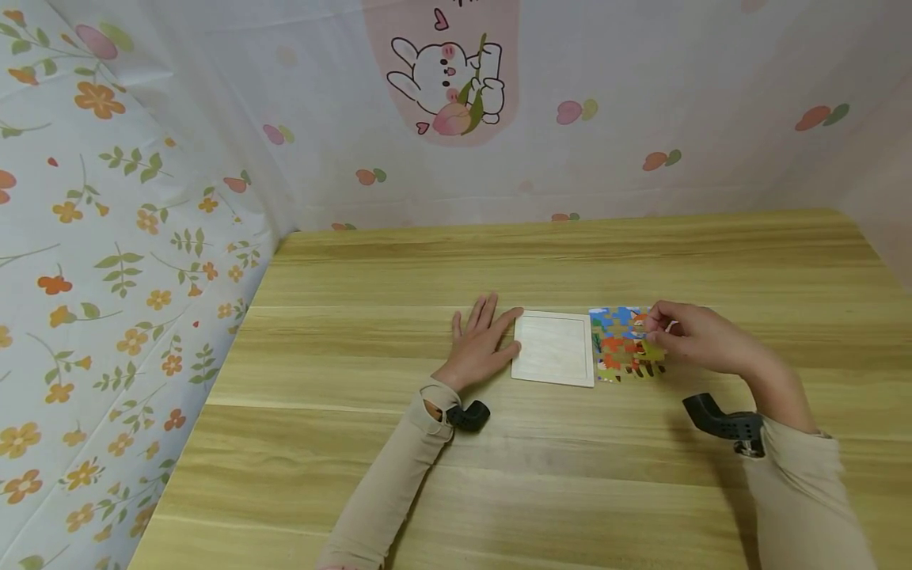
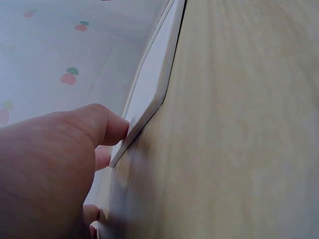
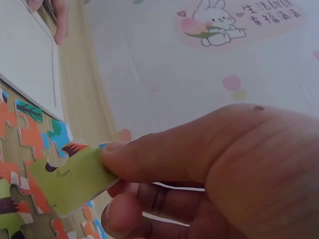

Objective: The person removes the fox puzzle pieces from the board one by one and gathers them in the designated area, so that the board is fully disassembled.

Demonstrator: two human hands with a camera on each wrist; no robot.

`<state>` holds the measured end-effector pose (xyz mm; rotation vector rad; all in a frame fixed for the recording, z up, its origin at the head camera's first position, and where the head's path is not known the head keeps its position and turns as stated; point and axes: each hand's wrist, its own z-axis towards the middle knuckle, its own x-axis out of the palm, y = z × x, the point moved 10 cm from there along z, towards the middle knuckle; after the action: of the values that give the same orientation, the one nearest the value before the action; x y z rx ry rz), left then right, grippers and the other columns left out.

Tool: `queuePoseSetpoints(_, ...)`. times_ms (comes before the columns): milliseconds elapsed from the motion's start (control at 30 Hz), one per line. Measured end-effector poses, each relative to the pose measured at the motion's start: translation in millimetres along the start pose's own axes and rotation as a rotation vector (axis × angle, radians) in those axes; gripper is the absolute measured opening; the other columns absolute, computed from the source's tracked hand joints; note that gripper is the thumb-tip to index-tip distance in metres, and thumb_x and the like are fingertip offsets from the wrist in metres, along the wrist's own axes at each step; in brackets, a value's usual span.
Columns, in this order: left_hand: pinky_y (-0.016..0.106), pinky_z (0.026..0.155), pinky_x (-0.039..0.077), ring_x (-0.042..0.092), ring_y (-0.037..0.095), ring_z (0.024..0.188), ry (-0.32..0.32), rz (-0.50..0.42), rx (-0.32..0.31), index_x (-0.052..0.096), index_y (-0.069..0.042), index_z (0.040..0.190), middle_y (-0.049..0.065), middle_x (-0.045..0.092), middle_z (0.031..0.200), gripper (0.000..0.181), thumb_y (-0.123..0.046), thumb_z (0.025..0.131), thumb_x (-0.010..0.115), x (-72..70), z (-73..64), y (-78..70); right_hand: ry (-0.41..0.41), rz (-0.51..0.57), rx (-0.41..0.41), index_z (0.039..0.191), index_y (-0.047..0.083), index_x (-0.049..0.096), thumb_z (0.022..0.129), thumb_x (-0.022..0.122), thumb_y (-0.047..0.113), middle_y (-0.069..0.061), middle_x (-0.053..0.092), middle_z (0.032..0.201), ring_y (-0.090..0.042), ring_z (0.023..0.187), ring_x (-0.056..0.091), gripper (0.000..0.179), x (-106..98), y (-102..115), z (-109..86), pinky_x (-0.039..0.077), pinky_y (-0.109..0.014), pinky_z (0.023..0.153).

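Observation:
My left hand (image 1: 479,348) lies with spread fingers at the left side of a square white puzzle tray (image 1: 552,348). Its thumb and index fingertip touch the tray's edge, which shows close up in the left wrist view. The tray has a raised rim and a bare inside. Against its right side lie several colourful jigsaw pieces (image 1: 614,324), blue, orange and green, with small gaps between them. Above these, my right hand (image 1: 701,336) pinches a green jigsaw piece (image 3: 75,181) between thumb and fingers. Part of that piece is hidden by the thumb.
The wood-grain table (image 1: 399,285) extends on all sides of the tray. A white patterned cloth (image 1: 299,95) hangs behind its far edge, and a floral cloth (image 1: 107,317) runs along the left. Each wrist wears a black camera mount (image 1: 723,419).

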<state>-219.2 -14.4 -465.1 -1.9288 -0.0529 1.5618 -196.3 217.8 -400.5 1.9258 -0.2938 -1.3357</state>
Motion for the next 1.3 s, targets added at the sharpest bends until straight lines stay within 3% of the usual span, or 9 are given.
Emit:
queuePoseSetpoints(233,0.056,0.105,-0.006,-0.006,0.021,0.141,-0.002,-0.007,0.01,0.03,-0.028,0.147,0.009,0.003,0.155,0.054,-0.04,0.096,0.042,0.5,-0.1,-1.2,0.089,0.061,0.071,0.093,0.0,0.048,0.096,0.048,0.007,-0.004,0.046,0.073,-0.011,0.05,0.039,0.008,4.1,-14.1,-7.4,0.036,-0.028,0.046)
queuePoseSetpoints(433,0.057,0.105,-0.005,-0.005,0.022,0.141,-0.002,-0.001,0.012,0.03,-0.027,0.147,0.009,0.004,0.155,0.053,-0.038,0.096,0.043,1.0,0.9,-1.6,0.139,0.089,0.132,0.096,-0.003,0.047,0.098,0.045,0.006,-0.006,0.046,0.076,-0.013,0.053,0.04,0.009,4.1,-27.0,-12.2,0.038,-0.03,0.046)
queuePoseSetpoints(1300,0.056,0.105,-0.007,-0.007,0.021,0.141,0.004,-0.007,0.007,0.029,-0.027,0.147,0.009,0.002,0.155,0.053,-0.038,0.097,0.042,1.3,-0.4,0.0,0.17,0.132,0.173,0.094,-0.002,0.047,0.096,0.044,0.002,-0.007,0.045,0.077,-0.014,0.055,0.04,0.006,7.1,-41.0,-12.7,0.037,-0.03,0.046)
